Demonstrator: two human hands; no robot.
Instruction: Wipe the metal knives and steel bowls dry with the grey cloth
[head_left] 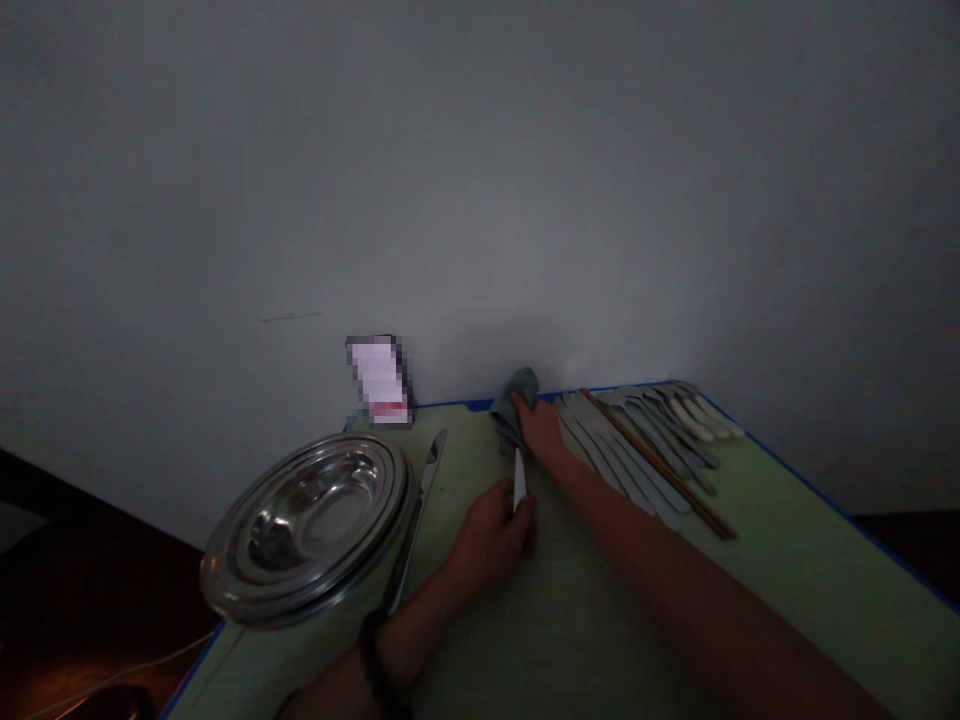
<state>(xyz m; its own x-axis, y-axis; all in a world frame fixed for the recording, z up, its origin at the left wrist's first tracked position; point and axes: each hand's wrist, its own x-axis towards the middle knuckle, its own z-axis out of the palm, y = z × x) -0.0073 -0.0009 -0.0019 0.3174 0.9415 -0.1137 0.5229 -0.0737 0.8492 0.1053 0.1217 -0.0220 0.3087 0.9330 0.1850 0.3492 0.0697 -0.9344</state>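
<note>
My left hand point(493, 530) is closed round the handle of a piece of cutlery point(519, 480), its light end sticking up toward the far side. My right hand point(537, 428) grips a grey cloth point(513, 408) bunched over the far end of that piece, near the table's back edge. A dark bracelet circles my left wrist. Both hands are over the green table mat point(780, 560).
A stack of steel plates point(307, 525) lies at the left, with a table knife point(417, 520) beside it. Several knives and spoons point(637, 450) and wooden chopsticks point(660, 465) lie in a row at the right. A blurred card point(381, 380) leans on the wall.
</note>
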